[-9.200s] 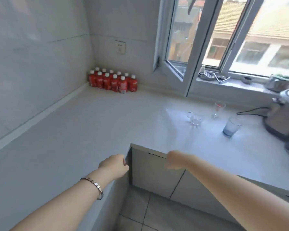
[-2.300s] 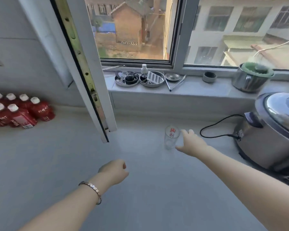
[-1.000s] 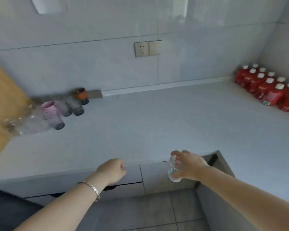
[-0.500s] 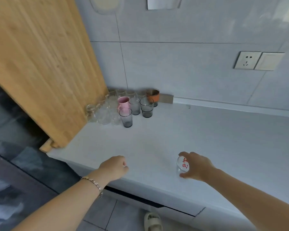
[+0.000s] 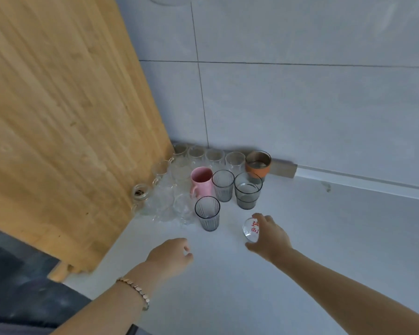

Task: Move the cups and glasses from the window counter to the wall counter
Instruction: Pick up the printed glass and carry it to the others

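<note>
The right hand (image 5: 269, 235) is wrapped around a small clear glass (image 5: 250, 229) with red marks on its side; the glass sits tipped in the hand, low over the white desk (image 5: 324, 250), and I cannot tell if its bottom touches the desk; it is just in front of the other cups, a little to their right.

The left hand (image 5: 169, 253) holds nothing; its fingers are curled in loosely, and it hangs over the front part of the desk; a thin bracelet (image 5: 134, 290) goes around that wrist.

The cups stand together in the corner, where a big wooden board (image 5: 58, 117) leans on the left and the gray tiled wall (image 5: 300, 105) is behind; a ribbed gray glass (image 5: 207, 213) stands closest to the front; behind it is a pink mug (image 5: 201, 181), then another ribbed gray glass (image 5: 223, 186), then a wide smoky glass (image 5: 248, 191); an orange cup (image 5: 258, 165) stands at the back right, near the wall; a row of clear glasses (image 5: 214, 157) lines the wall; more clear glass mugs (image 5: 169, 201) crowd together beside the board, too see-through to count; all of them stand upright.
</note>
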Available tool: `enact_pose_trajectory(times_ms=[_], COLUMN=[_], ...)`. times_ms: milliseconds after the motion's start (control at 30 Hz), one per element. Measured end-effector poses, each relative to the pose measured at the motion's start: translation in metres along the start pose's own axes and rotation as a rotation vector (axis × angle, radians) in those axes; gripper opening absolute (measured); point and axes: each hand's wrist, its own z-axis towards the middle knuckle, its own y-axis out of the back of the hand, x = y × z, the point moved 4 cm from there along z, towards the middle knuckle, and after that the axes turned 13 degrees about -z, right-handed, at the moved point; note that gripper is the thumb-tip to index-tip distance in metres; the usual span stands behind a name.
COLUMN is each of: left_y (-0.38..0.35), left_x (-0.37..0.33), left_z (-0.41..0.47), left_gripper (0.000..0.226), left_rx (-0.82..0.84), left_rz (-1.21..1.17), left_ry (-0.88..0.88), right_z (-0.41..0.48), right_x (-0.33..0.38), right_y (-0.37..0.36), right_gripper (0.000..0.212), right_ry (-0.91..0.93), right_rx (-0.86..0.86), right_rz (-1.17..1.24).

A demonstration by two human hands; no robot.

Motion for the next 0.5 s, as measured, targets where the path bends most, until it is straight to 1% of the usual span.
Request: enact_pose_trajectory(times_ms=[100,167,267,333,433,500], left_y=[0.007,0.013,0.021,0.026,0.035,0.041], left_x=[0.007,0.011,0.019,0.023,0.025,0.023], left_z=[0.027,0.042,0.063,0.075,0.089,0.097], left_gripper=[0.028,0.025,0.008,0.005,0.005,0.007], left_rx=[0.04,0.07,0.129,0.177,0.237,0.254], left_rz=[-0.006,-0.006,-0.051,-0.037,0.024,0.06], left_ry=[-0.017,-0.039,-0.101,-0.154,-0.219,-0.253], right_z=[0.032,0.045,0.056,0.059,0.059,0.057], right_x=[0.022,0.033,0.045,0.05,0.054,0.054], right_y=[0.0,-0.005,-0.009,-0.012,-0.013,-0.015], right_gripper=[0.066,0.067,0.07,0.071,0.078,0.093], right_ry=[-0.034,-0.066,-0.132,-0.164,-0.23,-0.287], right_rx=[-0.018,-0.005,-0.003,0.017,0.054,0.105], right_rz=[0.02,0.016,0.001,-0.003,-0.015,0.032])
